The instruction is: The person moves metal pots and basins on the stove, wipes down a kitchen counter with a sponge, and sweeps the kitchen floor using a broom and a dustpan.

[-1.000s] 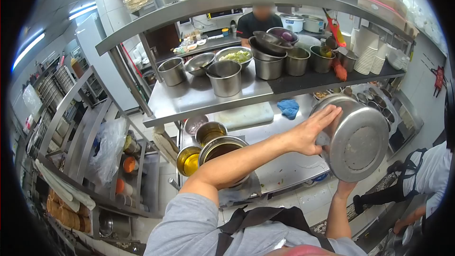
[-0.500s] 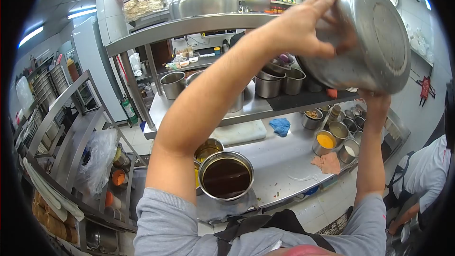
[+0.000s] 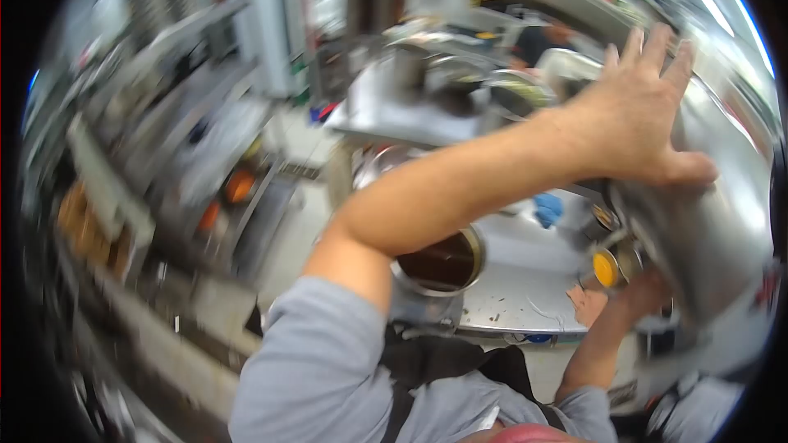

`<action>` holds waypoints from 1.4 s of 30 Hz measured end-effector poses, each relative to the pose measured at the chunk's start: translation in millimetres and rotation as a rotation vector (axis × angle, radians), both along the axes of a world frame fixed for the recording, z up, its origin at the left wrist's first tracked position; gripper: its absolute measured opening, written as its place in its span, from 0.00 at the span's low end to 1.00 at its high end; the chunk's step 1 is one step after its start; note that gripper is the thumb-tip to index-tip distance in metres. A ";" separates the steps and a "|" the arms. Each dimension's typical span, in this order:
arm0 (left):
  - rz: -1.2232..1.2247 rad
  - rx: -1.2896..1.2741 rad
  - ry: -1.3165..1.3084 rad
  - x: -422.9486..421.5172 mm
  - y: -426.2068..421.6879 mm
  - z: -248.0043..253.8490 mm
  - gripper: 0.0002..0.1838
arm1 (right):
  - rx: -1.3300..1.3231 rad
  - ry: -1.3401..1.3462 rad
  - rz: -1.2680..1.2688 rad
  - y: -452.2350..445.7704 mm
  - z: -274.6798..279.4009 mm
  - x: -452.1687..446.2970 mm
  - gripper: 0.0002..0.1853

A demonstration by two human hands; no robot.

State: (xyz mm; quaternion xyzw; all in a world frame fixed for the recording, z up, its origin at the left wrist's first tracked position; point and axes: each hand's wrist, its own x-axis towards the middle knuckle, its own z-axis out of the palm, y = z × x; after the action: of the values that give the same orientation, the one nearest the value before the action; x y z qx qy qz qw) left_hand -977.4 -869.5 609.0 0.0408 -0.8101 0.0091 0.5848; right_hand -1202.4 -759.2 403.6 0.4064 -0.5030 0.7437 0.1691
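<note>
A large metal pot (image 3: pixel 714 221) is tilted at the right, blurred by motion and partly beyond the view's edge. My left hand (image 3: pixel 652 115) holds it from the near side, with spread fingers and the thumb against the metal. Lower down, my right hand (image 3: pixel 644 294) grips the same pot, though its fingers are mostly hidden. Below my left forearm, a pot of dark liquid (image 3: pixel 443 262) stands at the counter's near edge.
The steel counter (image 3: pixel 517 275) holds a blue cloth (image 3: pixel 548 209), a container of yellow contents (image 3: pixel 606 268) and a pinkish cloth (image 3: pixel 588 305). A raised shelf (image 3: pixel 369 107) bears several pots. Racks (image 3: pixel 189 98) stand left. A person (image 3: pixel 538 45) is behind the shelf, another (image 3: pixel 698 410) lower right.
The large pot first rose in both hands, then came lower and further right. The view has swung, so the counter and racks appear shifted and blurred.
</note>
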 end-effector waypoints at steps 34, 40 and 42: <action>1.026 0.559 1.803 412.6 623.9 -444.2 0.13 | 1.374 1.020 1.844 185.2 -206.8 453.5 0.34; 1.213 0.472 1.896 452.3 696.3 -449.8 0.13 | 1.234 1.370 1.811 213.3 -239.3 549.3 0.32; 1.174 0.485 1.921 462.6 710.2 -444.7 0.13 | 1.230 1.423 1.773 214.0 -259.7 561.2 0.31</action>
State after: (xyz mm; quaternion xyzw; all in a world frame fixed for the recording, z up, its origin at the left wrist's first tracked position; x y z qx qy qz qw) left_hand -514.8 -159.3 164.3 0.5133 0.1330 0.0890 0.8431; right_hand -641.2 -545.1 143.9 0.9144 -0.1209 -0.1296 -0.3638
